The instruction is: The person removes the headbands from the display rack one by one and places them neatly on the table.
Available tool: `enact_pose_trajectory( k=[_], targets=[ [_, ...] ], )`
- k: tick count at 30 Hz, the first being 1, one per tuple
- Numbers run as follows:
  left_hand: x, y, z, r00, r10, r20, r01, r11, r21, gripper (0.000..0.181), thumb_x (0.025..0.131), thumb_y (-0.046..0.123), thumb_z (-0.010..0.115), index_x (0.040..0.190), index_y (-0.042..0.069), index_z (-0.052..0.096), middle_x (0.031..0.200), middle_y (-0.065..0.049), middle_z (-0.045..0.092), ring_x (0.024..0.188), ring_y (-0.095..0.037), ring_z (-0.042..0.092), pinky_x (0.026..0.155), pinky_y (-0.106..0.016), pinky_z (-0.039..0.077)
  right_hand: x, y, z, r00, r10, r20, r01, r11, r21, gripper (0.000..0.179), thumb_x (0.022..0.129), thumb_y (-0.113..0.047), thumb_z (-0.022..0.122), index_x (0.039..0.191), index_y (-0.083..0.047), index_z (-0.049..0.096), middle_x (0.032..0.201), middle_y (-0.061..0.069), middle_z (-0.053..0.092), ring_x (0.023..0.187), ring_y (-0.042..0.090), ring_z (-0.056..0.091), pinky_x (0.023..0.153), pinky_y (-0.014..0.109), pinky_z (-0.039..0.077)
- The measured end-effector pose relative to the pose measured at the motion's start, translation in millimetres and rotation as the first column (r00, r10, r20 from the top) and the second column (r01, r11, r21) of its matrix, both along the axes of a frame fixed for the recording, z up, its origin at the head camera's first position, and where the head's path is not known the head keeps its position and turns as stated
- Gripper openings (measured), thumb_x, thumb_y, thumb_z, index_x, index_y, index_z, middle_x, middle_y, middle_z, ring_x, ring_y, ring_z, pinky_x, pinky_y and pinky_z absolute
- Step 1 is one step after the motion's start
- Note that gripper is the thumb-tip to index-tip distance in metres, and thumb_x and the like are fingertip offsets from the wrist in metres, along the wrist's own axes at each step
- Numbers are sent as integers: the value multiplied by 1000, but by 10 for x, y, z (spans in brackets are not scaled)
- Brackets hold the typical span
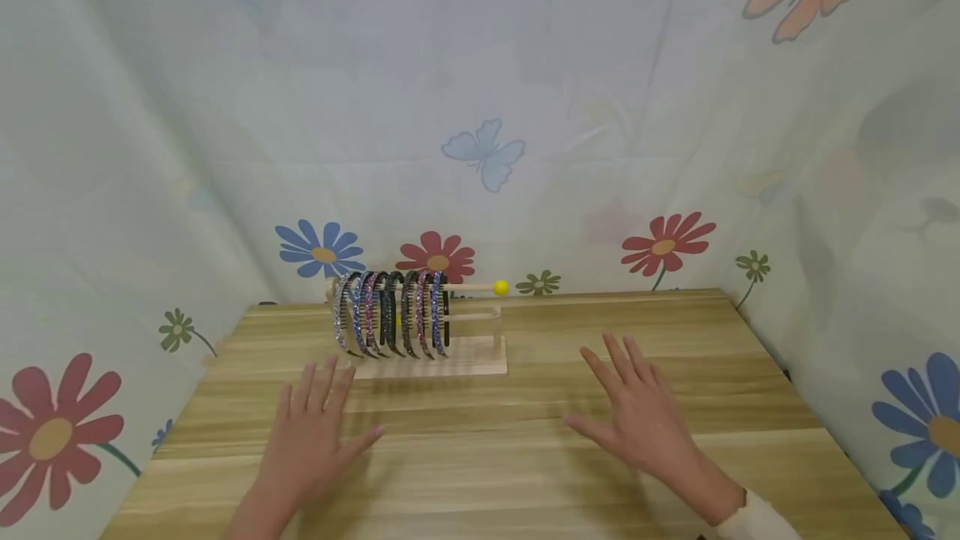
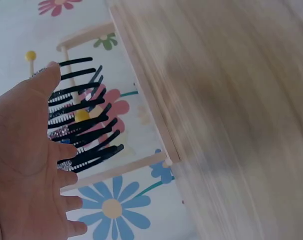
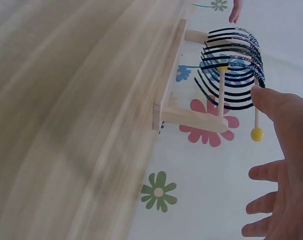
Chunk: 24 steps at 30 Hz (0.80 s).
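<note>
Several glittery headbands (image 1: 387,315) in silver, blue, pink and black hang side by side on a wooden stand (image 1: 480,362), crowded toward the left of its upper rod (image 1: 472,287), whose right end bears a yellow ball (image 1: 501,287). The stand sits near the far edge of the table (image 1: 480,457), left of that edge's middle. Both hands are released, fingers spread, grasping nothing. The left hand (image 1: 303,440) is near the base's front left corner; the right hand (image 1: 648,427), a pale sleeve (image 1: 757,519) at its wrist, is toward the table's right edge, well apart from the stand. Flowered cloth (image 1: 562,215) hangs behind the far edge
</note>
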State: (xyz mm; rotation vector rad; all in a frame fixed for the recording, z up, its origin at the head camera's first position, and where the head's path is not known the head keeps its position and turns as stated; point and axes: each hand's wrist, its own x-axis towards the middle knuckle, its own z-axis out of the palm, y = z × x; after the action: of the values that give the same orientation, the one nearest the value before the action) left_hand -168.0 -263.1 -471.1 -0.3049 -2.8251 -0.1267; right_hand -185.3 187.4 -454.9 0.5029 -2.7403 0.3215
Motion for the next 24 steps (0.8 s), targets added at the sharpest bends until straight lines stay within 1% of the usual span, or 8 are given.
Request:
enact_pose_trajectory(
  k=[2,6,11,14,19,24],
  targets=[
    [-30,-48,16,1000,9,13,-9,1000,-8,94,91,71,59,156,7,37,166,-23,22,151,-50,19,117,-73,18,-27,-29,37,1000,9,1,-9,1000,-2,94,83,-75,66,156,-19,45,166,19,29,153,44,22,109,75,34],
    [-96,-158,44,999,21,31,-22,1000,5,94,92,70,57,156,4,36,165,-25,24,149,-51,22,116,-73,19,-77,-96,99,1000,31,-2,-31,999,-9,93,85,-75,64,155,-18,46,165,20,31,152,44,25,108,72,37],
    [-201,-303,60,999,28,39,-30,999,38,94,94,65,60,156,0,34,162,-29,27,147,-53,25,116,-72,21,-140,-196,164,997,73,-17,-74,997,-23,93,85,-76,62,155,-16,46,164,20,32,151,43,28,113,65,38],
    [-270,-362,72,999,15,46,-19,997,70,95,95,65,59,156,-3,32,160,-32,29,145,-55,28,116,-71,25,-173,-271,197,994,104,-25,-105,993,-47,93,86,-75,63,155,-14,46,164,20,33,151,44,29,116,62,36],
    [-395,-430,105,998,0,57,-7,992,123,98,94,66,60,154,-6,34,159,-34,29,144,-56,29,116,-69,28,-231,-416,250,988,149,-32,-151,984,-92,90,87,-70,65,153,-12,48,162,21,36,150,44,31,116,62,35],
    [-561,-523,81,999,-23,44,15,984,178,101,91,66,65,153,-7,35,158,-33,33,143,-54,32,117,-66,29,-292,-586,277,984,176,-26,-178,977,-114,85,89,-67,65,153,-12,49,161,18,38,149,42,33,117,60,36]
  ],
)
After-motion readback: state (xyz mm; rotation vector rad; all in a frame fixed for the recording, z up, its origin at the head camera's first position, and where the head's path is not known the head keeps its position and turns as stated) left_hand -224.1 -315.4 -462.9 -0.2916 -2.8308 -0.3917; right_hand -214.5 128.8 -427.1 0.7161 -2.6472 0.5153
